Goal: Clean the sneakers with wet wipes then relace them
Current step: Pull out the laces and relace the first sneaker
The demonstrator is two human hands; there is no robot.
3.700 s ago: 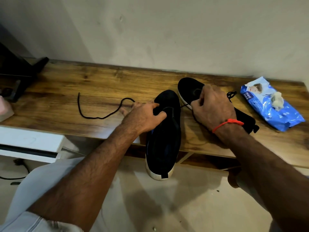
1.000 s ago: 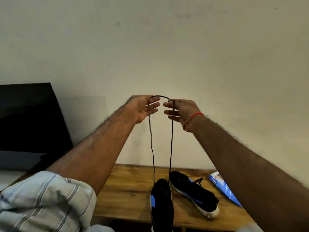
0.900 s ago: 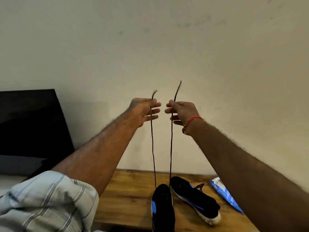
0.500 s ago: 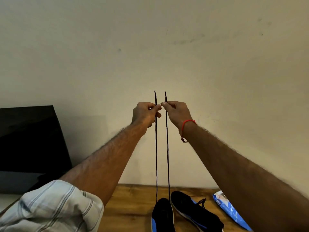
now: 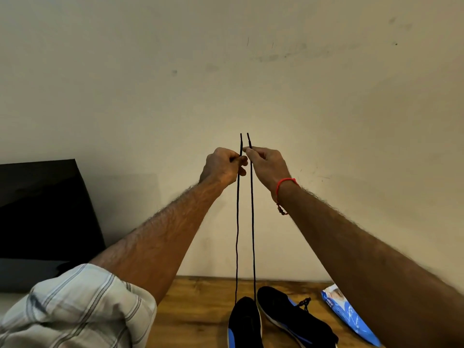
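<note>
Thin black shoelace [image 5: 237, 222]: ends pinched level by left hand [image 5: 222, 167] and right hand [image 5: 266, 165]; black canvas sneaker [image 5: 244, 322] at 6 o'clock; risk: slipped pinch unevens ends.

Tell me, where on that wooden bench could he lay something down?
Bare wood shows on the bench left of the near sneaker, up to the striped sleeve. The right is crowded: the second sneaker and wipes pack lie close together.

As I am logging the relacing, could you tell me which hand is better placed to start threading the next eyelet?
Neither clearly: left hand and right hand each pinch one end of the black shoelace at equal height above the near sneaker.
</note>
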